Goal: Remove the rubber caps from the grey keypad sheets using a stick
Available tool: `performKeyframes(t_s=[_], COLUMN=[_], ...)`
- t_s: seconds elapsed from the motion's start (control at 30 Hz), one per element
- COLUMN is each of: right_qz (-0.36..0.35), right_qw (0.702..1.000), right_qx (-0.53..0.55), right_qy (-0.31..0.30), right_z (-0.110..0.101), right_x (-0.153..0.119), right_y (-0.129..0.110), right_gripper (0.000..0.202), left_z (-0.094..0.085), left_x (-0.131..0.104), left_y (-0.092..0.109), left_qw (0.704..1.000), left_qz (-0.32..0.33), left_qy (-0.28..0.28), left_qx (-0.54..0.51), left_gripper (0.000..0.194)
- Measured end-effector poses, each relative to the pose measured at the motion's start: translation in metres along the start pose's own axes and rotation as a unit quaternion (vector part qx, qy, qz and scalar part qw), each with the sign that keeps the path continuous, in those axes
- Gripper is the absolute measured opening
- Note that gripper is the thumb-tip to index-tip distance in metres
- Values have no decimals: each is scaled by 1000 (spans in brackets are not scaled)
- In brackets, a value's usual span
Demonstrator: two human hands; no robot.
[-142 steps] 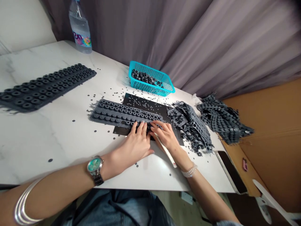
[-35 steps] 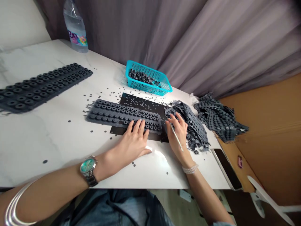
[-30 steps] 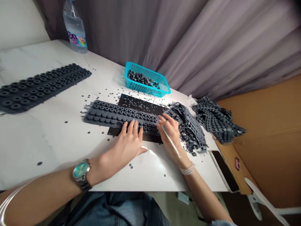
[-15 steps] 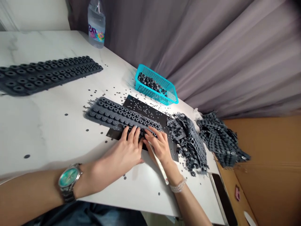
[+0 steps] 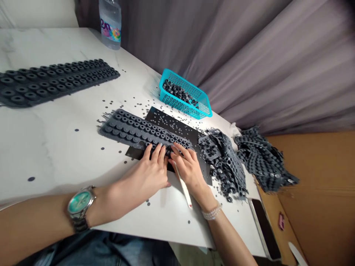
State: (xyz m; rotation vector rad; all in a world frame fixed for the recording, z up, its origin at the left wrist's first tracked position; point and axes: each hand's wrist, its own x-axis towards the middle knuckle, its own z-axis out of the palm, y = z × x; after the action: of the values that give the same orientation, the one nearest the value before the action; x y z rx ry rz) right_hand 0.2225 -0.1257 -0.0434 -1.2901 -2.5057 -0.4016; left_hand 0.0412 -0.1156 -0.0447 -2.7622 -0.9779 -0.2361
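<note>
A dark grey rubber sheet [image 5: 130,127] with rows of raised rings lies across a black mat [image 5: 177,125]. My left hand [image 5: 151,168], with a watch on its wrist, rests on the near edge of the sheet, fingers spread and holding nothing. Beside it, my right hand [image 5: 187,170] is closed around a thin white stick [image 5: 185,190], whose lower end points toward me. The stick's upper tip and the fingertips at the sheet's near right part are partly hidden.
A turquoise basket [image 5: 185,94] holds small black rings. Right of the mat are a pile of perforated sheets and rings [image 5: 224,162] and another heap [image 5: 260,159]. Another ringed sheet [image 5: 52,83], a bottle [image 5: 110,26] and a phone [image 5: 264,229] are on the table. Small discs lie scattered.
The white stick has tilted, its lower end moving left and slightly up. Both hands stay at the sheet's near edge. The whole view has shifted slightly.
</note>
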Motion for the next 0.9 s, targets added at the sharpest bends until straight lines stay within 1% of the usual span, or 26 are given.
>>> performKeyframes(t_s=[0.07, 0.13, 0.2, 0.27, 0.37, 0.43, 0.47, 0.53, 0.63, 0.7, 0.77, 0.9], right_qz=[3, 14, 42, 95, 179, 197, 191, 152, 55, 4, -17, -24], right_qw=[1000, 1000, 999, 994, 979, 974, 975, 981, 993, 996, 996, 997], right_qx=[3, 6, 3, -9, -19, -18, -17, -8, 17, 24, 23, 20], right_qy=[-20, -15, 13, 50, 96, 111, 116, 119, 105, 91, 82, 67], right_z=[2, 5, 8, 10, 9, 6, 4, -1, -7, -9, -10, -10], right_x=[0, 0, 1, 1, -1, -5, -7, -11, -14, -13, -12, -12], right_y=[-1, -2, -2, -1, 4, 5, 5, 1, -7, -11, -12, -11], right_gripper=[15, 17, 17, 17, 17, 13, 11, 11, 13, 12, 10, 7], left_z=[-5, -8, -7, -3, 1, 1, 0, -2, -5, -5, -5, -4], left_x=[1, 2, 3, 3, 3, 2, 2, 2, 1, 1, 1, -1], left_y=[-1, -2, -2, -1, 0, -1, -1, -2, -2, -1, -1, -2], left_qw=[1000, 999, 999, 999, 999, 999, 999, 999, 999, 999, 999, 1000], left_qz=[3, 4, 1, -3, -7, -9, -9, -6, -10, -17, -17, -11], left_qy=[-25, -43, -40, -32, -31, -35, -37, -40, -39, -37, -38, -23], left_qx=[3, 4, 4, 3, -5, -13, -15, -17, -13, -11, -6, 6], left_gripper=[64, 64, 65, 66, 66, 67, 66, 66, 68, 70, 69, 67])
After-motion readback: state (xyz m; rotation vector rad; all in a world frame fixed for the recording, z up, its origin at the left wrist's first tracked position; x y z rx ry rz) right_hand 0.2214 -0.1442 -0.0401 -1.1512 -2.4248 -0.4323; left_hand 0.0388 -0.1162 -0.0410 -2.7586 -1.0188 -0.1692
